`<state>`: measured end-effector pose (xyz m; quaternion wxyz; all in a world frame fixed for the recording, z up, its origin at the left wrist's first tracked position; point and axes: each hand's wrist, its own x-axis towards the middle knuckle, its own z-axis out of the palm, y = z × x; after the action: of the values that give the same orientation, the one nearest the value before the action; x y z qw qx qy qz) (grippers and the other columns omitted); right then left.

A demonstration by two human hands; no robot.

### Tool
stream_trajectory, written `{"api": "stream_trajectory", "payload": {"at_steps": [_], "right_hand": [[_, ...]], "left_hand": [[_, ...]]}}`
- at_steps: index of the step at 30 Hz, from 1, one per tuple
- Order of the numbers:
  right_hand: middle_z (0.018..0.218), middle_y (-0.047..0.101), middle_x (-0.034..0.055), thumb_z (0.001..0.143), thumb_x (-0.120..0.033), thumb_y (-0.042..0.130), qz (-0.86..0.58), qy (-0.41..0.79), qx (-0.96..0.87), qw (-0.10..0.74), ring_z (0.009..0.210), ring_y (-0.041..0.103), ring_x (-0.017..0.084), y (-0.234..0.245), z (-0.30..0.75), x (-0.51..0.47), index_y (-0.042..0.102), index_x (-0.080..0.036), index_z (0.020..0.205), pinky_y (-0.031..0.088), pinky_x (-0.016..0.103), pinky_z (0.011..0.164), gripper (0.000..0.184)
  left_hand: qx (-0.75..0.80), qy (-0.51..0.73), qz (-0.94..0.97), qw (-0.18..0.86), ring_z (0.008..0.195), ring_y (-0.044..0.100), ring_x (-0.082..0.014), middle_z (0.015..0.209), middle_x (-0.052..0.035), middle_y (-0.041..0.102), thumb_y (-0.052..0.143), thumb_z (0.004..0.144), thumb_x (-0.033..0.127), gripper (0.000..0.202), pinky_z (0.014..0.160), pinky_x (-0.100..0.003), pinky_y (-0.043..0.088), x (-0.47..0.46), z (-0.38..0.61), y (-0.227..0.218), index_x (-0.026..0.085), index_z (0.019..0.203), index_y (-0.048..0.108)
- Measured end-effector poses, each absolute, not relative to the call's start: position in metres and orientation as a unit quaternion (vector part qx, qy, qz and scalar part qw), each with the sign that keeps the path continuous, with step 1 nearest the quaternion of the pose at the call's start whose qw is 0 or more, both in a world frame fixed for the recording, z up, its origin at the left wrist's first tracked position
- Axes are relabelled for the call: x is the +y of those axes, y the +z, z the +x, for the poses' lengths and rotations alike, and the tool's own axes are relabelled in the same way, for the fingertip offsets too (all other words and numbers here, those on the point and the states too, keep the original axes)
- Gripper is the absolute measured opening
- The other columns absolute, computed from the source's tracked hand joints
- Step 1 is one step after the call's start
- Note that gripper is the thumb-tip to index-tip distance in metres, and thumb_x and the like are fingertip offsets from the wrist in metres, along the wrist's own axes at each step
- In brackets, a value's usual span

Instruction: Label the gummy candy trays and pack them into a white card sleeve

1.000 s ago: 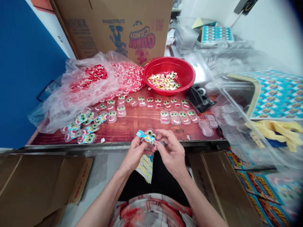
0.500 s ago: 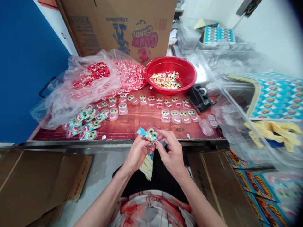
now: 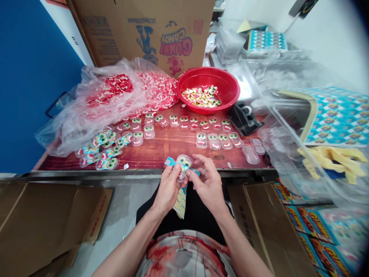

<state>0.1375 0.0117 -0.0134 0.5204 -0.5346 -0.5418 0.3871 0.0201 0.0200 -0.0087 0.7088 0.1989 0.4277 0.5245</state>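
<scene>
Clear plastic probably makes our candy pack (image 3: 181, 158) light, slick and easily dented, so we favour its edges, left grip (image 3: 168, 185) holding it above our lap (image 3: 198, 211), right grip (image 3: 207, 181) pinching the blue label (image 3: 183, 168).

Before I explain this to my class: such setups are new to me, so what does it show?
There is no machine: these are a person's left hand and right hand, filmed by one head camera looking down. The left hand grips a small clear plastic pack of green candy eyes, with a blue printed strip across it; the right hand is at its edge, its grip partly hidden. On the reddish wooden table stands a round red plastic bowl of loose candy, between a clear plastic bag of mostly red candy and a black tape dispenser. Nearer lie rows of similar packs.
</scene>
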Motion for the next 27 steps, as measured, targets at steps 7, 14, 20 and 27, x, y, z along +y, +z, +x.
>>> {"api": "stream_trajectory", "payload": {"at_steps": [7,14,20,27], "right_hand": [[0.101,0.066,0.0039,0.078,-0.036,0.08,-0.588,0.412,-0.483,0.501,0.062,0.054,0.01,-0.01,0.154,0.009,0.07,-0.023,0.106,0.049,0.025,0.056,0.032],[0.072,0.065,-0.0019,0.078,-0.036,0.08,-0.509,0.528,-0.403,0.548,0.06,0.055,0.011,-0.008,0.138,0.012,0.068,-0.02,0.08,0.048,0.025,0.06,0.02],[0.072,0.067,-0.0016,0.079,-0.031,0.079,-0.492,0.517,-0.413,0.566,0.064,0.059,0.012,-0.007,0.132,0.017,0.068,-0.02,0.078,0.049,0.024,0.063,0.015],[0.071,0.067,-0.0017,0.076,-0.03,0.08,-0.463,0.573,-0.421,0.529,0.062,0.059,0.012,0.015,0.123,0.015,0.067,-0.02,0.08,0.049,0.025,0.061,0.016]], "left_hand": [[0.497,0.557,0.329,0.578,0.06,0.052,-0.0109,0.066,0.0033,0.054,0.063,0.091,0.053,0.036,0.06,-0.025,0.042,0.015,0.013,-0.004,0.021,0.081,0.053],[0.432,0.574,0.233,0.655,0.056,0.05,-0.0071,0.064,0.0065,0.048,0.077,0.08,0.048,0.041,0.055,-0.021,0.04,0.023,0.009,0.002,0.02,0.076,0.048],[0.344,0.493,0.143,0.787,0.05,0.044,-0.0031,0.064,0.0048,0.049,0.086,0.074,0.035,0.039,0.047,-0.017,0.033,0.021,0.002,0.008,0.015,0.072,0.053],[0.277,0.426,0.122,0.852,0.041,0.032,0.0015,0.061,0.0076,0.046,0.086,0.071,0.023,0.03,0.041,-0.012,0.027,0.018,-0.012,0.007,0.014,0.08,0.058]]}}
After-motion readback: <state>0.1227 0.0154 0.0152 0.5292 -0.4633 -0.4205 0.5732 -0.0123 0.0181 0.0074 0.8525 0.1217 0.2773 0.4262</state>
